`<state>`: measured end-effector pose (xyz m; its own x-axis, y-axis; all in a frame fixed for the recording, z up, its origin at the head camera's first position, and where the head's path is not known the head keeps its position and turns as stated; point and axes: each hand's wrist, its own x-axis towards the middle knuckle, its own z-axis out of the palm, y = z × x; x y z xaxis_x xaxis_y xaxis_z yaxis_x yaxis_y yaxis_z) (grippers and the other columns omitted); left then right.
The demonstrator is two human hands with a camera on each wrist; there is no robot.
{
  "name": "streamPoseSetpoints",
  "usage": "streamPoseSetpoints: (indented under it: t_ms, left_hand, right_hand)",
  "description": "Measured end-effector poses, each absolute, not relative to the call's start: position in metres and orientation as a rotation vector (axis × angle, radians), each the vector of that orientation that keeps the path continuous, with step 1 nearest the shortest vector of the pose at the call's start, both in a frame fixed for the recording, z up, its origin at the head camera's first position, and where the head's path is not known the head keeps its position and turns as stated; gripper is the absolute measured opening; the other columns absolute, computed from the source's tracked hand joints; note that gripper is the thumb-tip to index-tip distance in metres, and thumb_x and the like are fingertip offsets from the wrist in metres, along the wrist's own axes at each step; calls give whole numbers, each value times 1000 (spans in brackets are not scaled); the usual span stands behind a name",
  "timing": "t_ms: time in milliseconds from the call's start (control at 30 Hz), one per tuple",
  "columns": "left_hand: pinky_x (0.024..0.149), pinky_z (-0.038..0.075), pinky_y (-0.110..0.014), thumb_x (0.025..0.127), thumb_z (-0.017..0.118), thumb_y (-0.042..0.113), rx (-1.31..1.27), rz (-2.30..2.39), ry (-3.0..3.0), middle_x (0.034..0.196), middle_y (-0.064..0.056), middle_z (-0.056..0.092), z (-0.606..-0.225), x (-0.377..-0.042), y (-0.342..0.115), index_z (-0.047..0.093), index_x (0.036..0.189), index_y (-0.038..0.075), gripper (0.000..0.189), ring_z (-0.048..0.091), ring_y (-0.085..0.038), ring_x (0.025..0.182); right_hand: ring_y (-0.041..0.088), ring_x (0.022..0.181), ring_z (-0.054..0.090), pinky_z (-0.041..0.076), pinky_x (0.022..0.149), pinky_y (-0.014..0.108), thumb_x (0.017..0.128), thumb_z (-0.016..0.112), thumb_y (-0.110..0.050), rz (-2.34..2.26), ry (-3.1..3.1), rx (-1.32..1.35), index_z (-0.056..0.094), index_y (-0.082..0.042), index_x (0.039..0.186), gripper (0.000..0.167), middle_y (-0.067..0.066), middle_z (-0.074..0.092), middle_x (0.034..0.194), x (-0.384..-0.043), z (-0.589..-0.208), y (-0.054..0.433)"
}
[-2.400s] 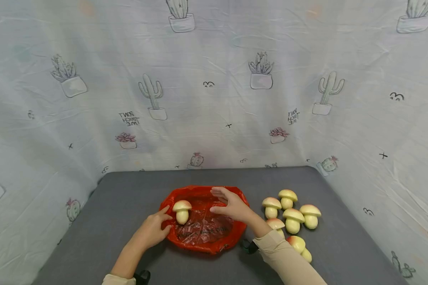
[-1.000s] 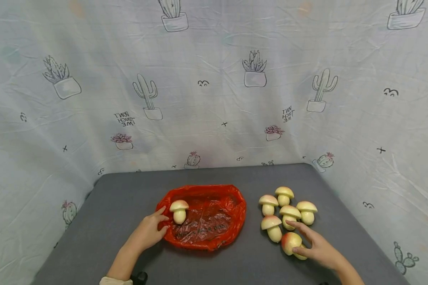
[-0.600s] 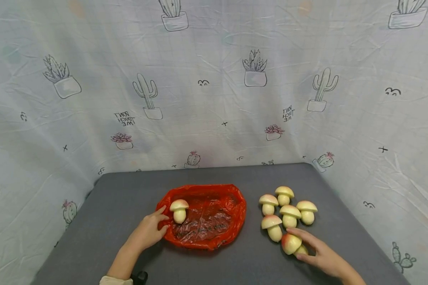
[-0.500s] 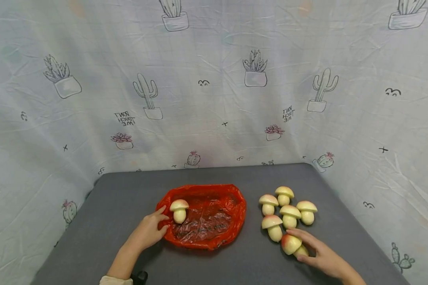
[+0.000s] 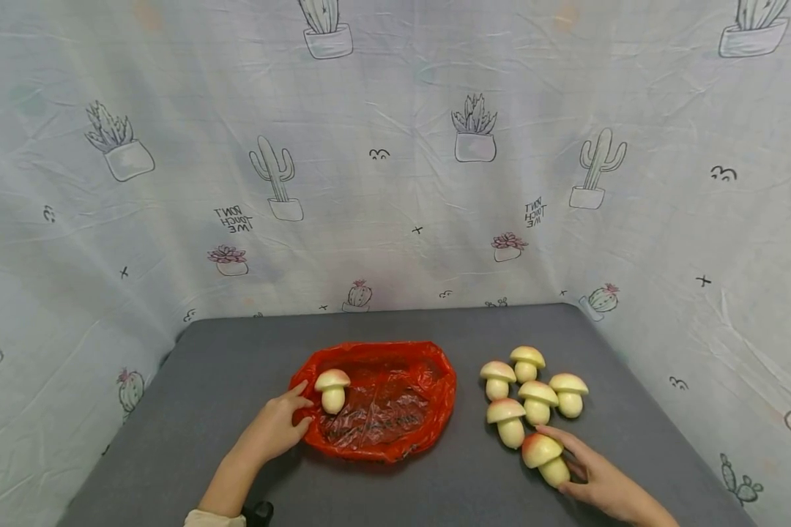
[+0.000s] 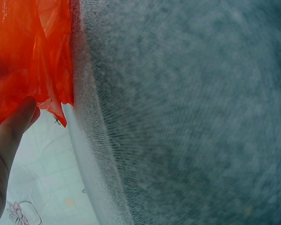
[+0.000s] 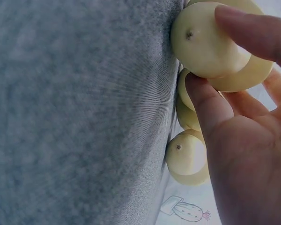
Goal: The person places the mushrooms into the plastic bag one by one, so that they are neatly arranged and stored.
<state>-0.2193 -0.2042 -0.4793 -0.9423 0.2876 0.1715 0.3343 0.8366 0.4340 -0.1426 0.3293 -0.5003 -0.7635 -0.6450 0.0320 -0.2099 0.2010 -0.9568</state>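
Observation:
A red plastic bag (image 5: 389, 450) lies spread wide in the middle of the table, one toy mushroom (image 5: 332, 391) inside at its left. My left hand (image 5: 273, 432) holds the bag's left edge; in the left wrist view the thumb (image 6: 18, 117) lies against the red plastic (image 6: 47, 56). At the right, my right hand (image 5: 600, 479) grips the nearest mushroom (image 5: 543, 457), yellow with a reddish cap. In the right wrist view the thumb and a finger are on either side of this mushroom's stem (image 7: 203, 42); the cap is partly hidden.
Several more yellow mushrooms (image 5: 537, 402) stand close together just beyond the gripped one, right of the bag. The grey table (image 5: 237, 351) ends at a pale curtain (image 5: 395, 241) printed with cacti, at the back and both sides.
My right hand has come from above the bag to the right and taken hold of the nearest mushroom, which has turned so its stem points toward me. My left hand stays at the bag's edge.

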Motion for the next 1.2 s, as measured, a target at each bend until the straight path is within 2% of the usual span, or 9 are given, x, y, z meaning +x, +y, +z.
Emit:
streamPoseSetpoints:
  t_ms: [267, 733, 933, 1200]
  left_hand:
    - [86, 51, -48, 81, 70, 10, -488, -720, -2921, 137, -24, 51, -479, -219, -204, 71, 102, 1, 24, 59, -38, 111]
    - [89, 49, -50, 80, 70, 9, -495, -716, -2903, 136, -24, 51, -479, -220, -204, 71, 102, 1, 23, 58, -40, 113]
    - [89, 49, -50, 80, 70, 9, -498, -711, -2897, 135, -25, 51, -478, -218, -204, 71, 101, 0, 23, 58, -40, 112]
    - [89, 49, -50, 80, 70, 10, -500, -712, -2899, 135, -25, 51, -477, -217, -203, 72, 101, 1, 23, 59, -40, 112]
  right_hand:
    - [-16, 125, 32, 42, 91, 14, 89, 58, 1, -1631, 2110, -776, 9, 8, 148, 76, -30, 29, 144, -141, -501, 330]
    - [-15, 123, 37, 49, 87, 20, 87, 60, 3, -1693, 2212, -769, 13, 9, 147, 76, -29, 33, 142, -139, -494, 333]
    - [-16, 123, 37, 46, 88, 14, 86, 59, 9, -1717, 2387, -825, 18, 13, 144, 71, -28, 35, 142, -139, -482, 331]
    - [-16, 125, 36, 36, 94, 5, 84, 62, 9, -1738, 2525, -789, 22, 10, 145, 73, -25, 35, 142, -145, -467, 327]
